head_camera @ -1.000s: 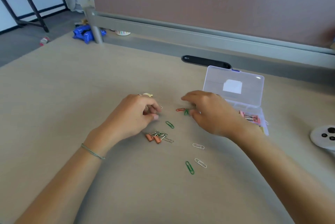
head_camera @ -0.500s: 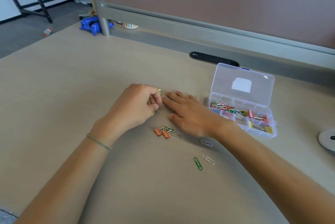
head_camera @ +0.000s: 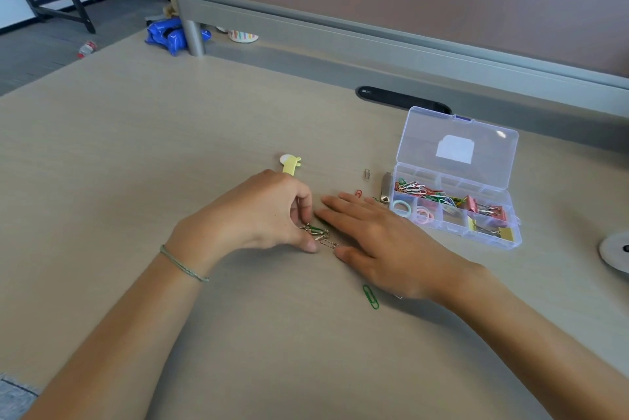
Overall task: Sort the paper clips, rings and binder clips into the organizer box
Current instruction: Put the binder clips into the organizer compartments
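Note:
My left hand [head_camera: 262,215] is curled over a small heap of green and silver paper clips [head_camera: 318,233], and its thumb and fingertips pinch at the heap. My right hand [head_camera: 377,242] lies flat on the desk just right of the heap, fingers straight and pointing left. A green paper clip [head_camera: 370,296] lies by my right wrist. A red clip [head_camera: 358,193] shows beyond my right fingertips. The clear organizer box [head_camera: 510,242] stands at the right with its lid [head_camera: 456,147] up; it holds coloured paper clips, pastel rings and pink and yellow binder clips.
A yellow giraffe-shaped piece [head_camera: 291,163] pokes out behind my left hand. A small clear clip [head_camera: 367,174] and a metal piece [head_camera: 386,188] lie left of the box. A grey divider rail [head_camera: 374,45] bounds the far edge; a white round object [head_camera: 616,251] sits far right.
My right hand slid left and flattened beside the left hand, uncovering the box. Loose clips are now gathered between the hands; the orange binder clips are out of sight. The view moved closer.

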Available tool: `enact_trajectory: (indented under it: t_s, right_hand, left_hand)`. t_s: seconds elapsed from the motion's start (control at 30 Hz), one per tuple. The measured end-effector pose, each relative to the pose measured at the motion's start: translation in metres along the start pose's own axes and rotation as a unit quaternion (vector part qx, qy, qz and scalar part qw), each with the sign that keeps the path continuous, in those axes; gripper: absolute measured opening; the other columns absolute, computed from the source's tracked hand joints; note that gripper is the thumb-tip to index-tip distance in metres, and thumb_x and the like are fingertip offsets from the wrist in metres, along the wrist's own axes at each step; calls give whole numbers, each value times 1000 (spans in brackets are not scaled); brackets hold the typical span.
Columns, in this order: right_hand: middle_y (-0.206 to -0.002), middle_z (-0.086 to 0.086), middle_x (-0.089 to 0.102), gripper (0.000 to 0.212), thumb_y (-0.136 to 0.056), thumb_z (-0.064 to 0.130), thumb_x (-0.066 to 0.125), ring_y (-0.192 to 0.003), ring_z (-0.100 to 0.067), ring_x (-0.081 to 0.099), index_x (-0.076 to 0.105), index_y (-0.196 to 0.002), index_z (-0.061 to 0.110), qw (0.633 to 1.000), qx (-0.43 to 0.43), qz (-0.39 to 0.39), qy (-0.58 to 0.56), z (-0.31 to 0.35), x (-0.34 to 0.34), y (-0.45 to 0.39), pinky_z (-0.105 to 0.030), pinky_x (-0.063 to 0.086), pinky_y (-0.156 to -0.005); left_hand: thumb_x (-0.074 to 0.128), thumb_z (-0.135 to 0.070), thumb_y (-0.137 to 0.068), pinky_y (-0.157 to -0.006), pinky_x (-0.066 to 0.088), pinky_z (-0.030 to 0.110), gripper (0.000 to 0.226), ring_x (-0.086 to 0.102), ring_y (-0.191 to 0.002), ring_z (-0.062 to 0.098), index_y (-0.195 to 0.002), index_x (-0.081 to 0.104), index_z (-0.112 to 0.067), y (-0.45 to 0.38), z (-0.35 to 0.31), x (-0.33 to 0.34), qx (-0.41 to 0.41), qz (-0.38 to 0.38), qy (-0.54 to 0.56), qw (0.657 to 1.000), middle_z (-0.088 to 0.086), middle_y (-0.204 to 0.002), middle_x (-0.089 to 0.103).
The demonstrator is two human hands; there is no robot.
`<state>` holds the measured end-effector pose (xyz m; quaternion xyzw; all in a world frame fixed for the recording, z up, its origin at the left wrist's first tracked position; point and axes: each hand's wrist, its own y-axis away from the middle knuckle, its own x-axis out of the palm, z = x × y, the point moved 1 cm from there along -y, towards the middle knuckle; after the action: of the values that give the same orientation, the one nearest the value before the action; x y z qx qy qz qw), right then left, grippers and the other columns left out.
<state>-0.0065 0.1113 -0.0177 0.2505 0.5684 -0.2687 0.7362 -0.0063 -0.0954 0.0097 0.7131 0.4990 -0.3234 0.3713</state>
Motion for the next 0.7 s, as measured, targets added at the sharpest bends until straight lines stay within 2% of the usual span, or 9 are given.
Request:
enact_trajectory:
  t_s: [0.13,0.23,0.3,0.4,0.57,0.63,0.7]
  right_hand:
    - [-162,5,25,57,-99,37,47,-151,-18,17,30,-153,28,1000,-2,-9,6,2,1,0,-39,16,-123]
    - [-163,5,21,57,-100,38,45,-151,-17,13,27,-154,30,1000,1,-4,16,3,0,2,-32,8,-123]
    - [-164,4,17,57,-101,42,41,-152,-18,9,24,-155,32,1000,-3,3,31,5,1,3,-33,7,-123]
    - [-166,3,10,58,-102,49,31,-153,-19,4,19,-156,33,998,-5,14,55,6,3,6,-37,6,-123]
    - [-166,8,-3,65,-101,57,21,-152,-11,-9,6,-158,30,998,1,24,57,7,6,20,-34,0,-125]
    - [-166,12,4,66,-100,57,22,-152,-4,-3,13,-158,26,999,-4,21,28,8,5,27,-27,2,-124]
    - [-163,13,22,60,-101,51,31,-149,-2,15,31,-154,23,1000,5,-13,-16,7,1,32,-18,10,-121]
  left_hand:
    - [91,-34,-64,-66,55,32,28,66,-65,8,-82,72,-27,-1,4,-2,0,0,19,1000,-9,-73,71]
    - [89,-32,-65,-66,55,34,25,65,-65,10,-81,70,-28,0,7,-4,10,4,21,1000,-7,-74,70]
    - [88,-29,-68,-61,51,30,23,61,-60,5,-78,68,-27,0,11,-7,16,2,24,1000,-9,-73,69]
    - [85,-22,-71,-53,41,14,18,56,-54,-3,-76,68,-26,-1,16,-11,17,1,24,1000,-17,-62,64]
    - [83,-20,-75,-55,41,14,19,57,-57,-5,-81,68,-29,-2,22,-15,17,-11,17,1000,-11,-77,67]
    - [82,-18,-76,-56,41,16,20,58,-59,-4,-83,68,-30,-3,23,-15,15,-25,15,999,-11,-79,67]
    - [82,-17,-76,-59,43,20,21,58,-61,-1,-83,67,-31,-3,23,-15,16,-43,15,999,-12,-80,67]
